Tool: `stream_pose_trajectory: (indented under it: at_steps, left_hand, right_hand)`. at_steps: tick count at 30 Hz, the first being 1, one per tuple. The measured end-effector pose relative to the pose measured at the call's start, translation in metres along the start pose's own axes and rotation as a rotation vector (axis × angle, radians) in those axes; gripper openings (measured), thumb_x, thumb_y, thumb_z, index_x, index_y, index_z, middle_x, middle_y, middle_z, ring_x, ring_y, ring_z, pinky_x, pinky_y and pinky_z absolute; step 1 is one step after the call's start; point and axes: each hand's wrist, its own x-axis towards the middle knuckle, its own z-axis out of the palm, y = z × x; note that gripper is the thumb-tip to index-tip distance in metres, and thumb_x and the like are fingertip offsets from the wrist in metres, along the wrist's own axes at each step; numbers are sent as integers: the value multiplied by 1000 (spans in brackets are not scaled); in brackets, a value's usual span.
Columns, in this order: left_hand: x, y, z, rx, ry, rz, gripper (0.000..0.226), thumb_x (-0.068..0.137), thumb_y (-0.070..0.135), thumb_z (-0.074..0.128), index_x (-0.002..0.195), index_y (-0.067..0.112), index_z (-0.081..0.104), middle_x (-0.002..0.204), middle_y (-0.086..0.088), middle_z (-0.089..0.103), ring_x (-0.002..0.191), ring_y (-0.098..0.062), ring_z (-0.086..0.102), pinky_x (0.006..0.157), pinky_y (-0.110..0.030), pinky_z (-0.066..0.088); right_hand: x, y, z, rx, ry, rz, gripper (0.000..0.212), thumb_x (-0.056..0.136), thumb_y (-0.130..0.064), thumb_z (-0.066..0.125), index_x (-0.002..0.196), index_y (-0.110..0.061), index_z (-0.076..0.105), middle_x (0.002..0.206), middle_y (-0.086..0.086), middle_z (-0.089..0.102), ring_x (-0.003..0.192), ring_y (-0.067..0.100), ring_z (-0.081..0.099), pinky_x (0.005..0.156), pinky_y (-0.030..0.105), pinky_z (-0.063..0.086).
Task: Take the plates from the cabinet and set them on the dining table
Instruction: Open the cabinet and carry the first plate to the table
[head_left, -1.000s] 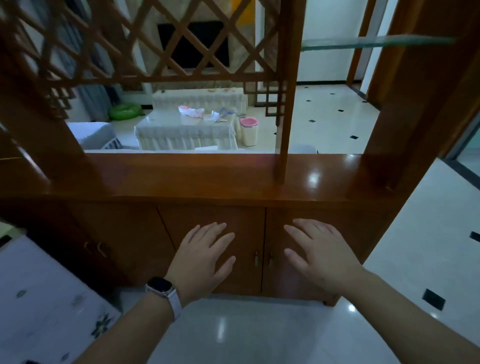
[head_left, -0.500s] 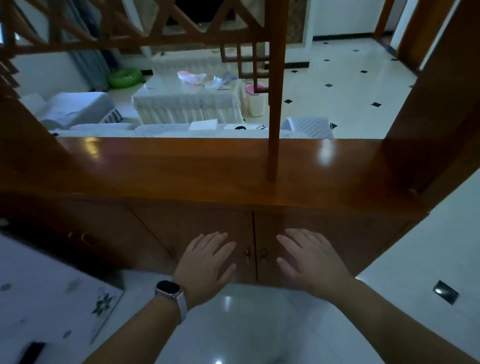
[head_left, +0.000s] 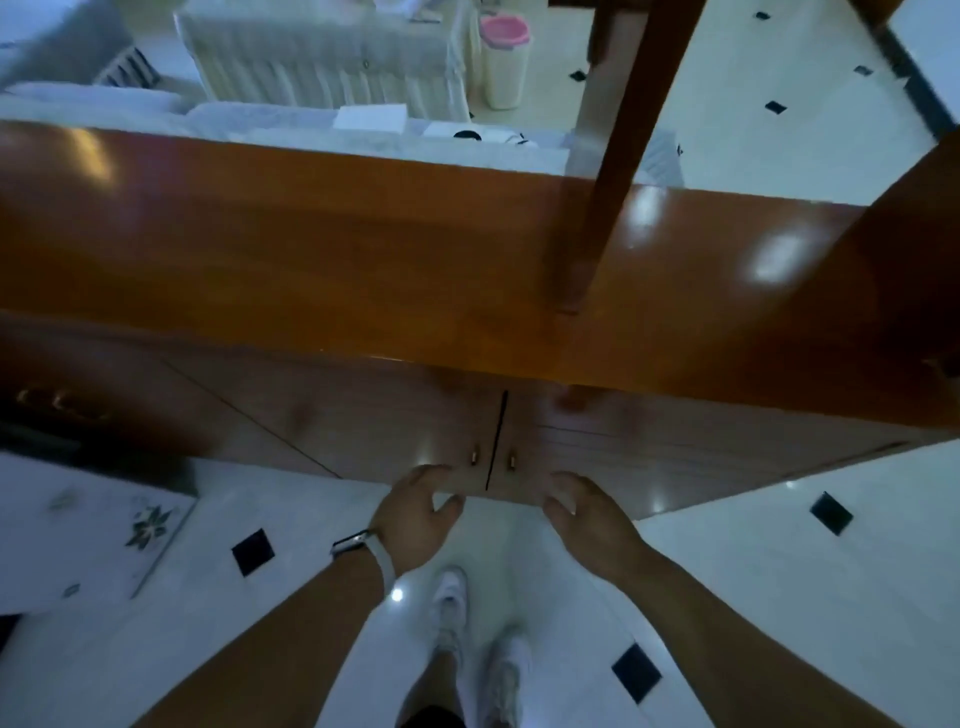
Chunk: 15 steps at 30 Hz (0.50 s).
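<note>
A low brown wooden cabinet (head_left: 363, 270) with a glossy top stands right in front of me. Its two middle doors are closed, and a small brass knob sits on each side of the seam: the left knob (head_left: 474, 456) and the right knob (head_left: 512, 460). My left hand (head_left: 415, 514), with a watch on its wrist, hovers just below the left door, fingers curled and holding nothing. My right hand (head_left: 587, 514) hovers the same way below the right door. No plates are visible; the cabinet's inside is hidden.
A white cloth with a flower print (head_left: 88, 525), on a table's corner, lies at the lower left. A wooden post (head_left: 618, 156) rises from the cabinet top. Beyond it are white covered furniture (head_left: 322, 52) and a pink-rimmed bin (head_left: 504, 57). White tiled floor (head_left: 779, 597) surrounds my shoes.
My view has tilted down and moved closer to the cabinet. Both hands have dropped toward the doors' lower edge and their fingers have curled from flat.
</note>
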Motion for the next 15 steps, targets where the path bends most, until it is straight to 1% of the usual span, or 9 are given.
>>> stream_pose_trajectory:
  at_steps: [1,2,3,5,6,7,10,12,15]
  left_hand:
    - [10,-6,7,-76,-25,-94,41,95,36,56,130,16,57,121,7,53,110,-8,48,93,-12,35]
    - [19,-13,16,-154,-47,-188,38,96,31,57,131,16,56,121,8,52,111,-8,48,93,-13,34]
    - [28,-20,24,-230,-60,-284,37,96,28,59,130,16,56,123,6,54,111,-13,52,94,-18,37]
    - [45,-32,39,-352,-53,-428,33,94,26,61,125,15,59,123,-6,63,108,-27,59,92,-28,44]
    - [52,-37,47,-389,-55,-469,32,93,25,62,123,14,60,120,-11,65,107,-31,61,91,-30,46]
    - [59,-40,54,-409,-65,-497,31,92,25,62,122,15,60,119,-10,65,106,-31,61,91,-32,47]
    - [79,-48,72,-422,-103,-529,32,91,27,62,123,20,59,123,-4,61,106,-25,61,97,-35,48]
    - [88,-51,81,-389,-130,-517,37,92,30,60,128,21,57,132,-3,57,113,-24,58,101,-34,45]
    - [98,-54,85,-197,-204,-410,45,92,35,57,133,16,53,140,-5,51,122,-23,53,104,-31,42]
  right_hand:
    - [8,1,4,71,-7,56,36,101,-28,49,129,-6,56,127,13,59,108,21,56,87,26,40]
    - [18,3,8,130,-12,115,35,101,-28,50,130,-9,55,124,12,60,102,18,57,82,24,41]
    - [28,6,13,188,-15,176,36,100,-30,51,132,-13,53,121,8,60,96,15,56,80,25,42]
    - [46,7,22,284,-10,275,38,99,-31,51,134,-19,51,113,2,58,88,13,56,79,28,44]
    - [55,10,27,315,-3,313,38,98,-31,52,135,-20,51,114,2,57,87,12,55,78,27,44]
    - [64,12,33,339,-1,346,39,98,-31,52,135,-21,51,117,2,57,89,12,53,78,27,42]
    - [89,14,47,392,3,401,37,98,-30,51,135,-25,52,118,-2,52,93,12,51,81,27,39]
    - [103,14,55,415,4,427,35,98,-29,51,133,-24,53,116,-2,52,89,9,51,74,26,40]
    - [120,13,65,446,15,449,28,98,-25,51,126,-24,56,107,1,55,79,2,50,63,19,41]
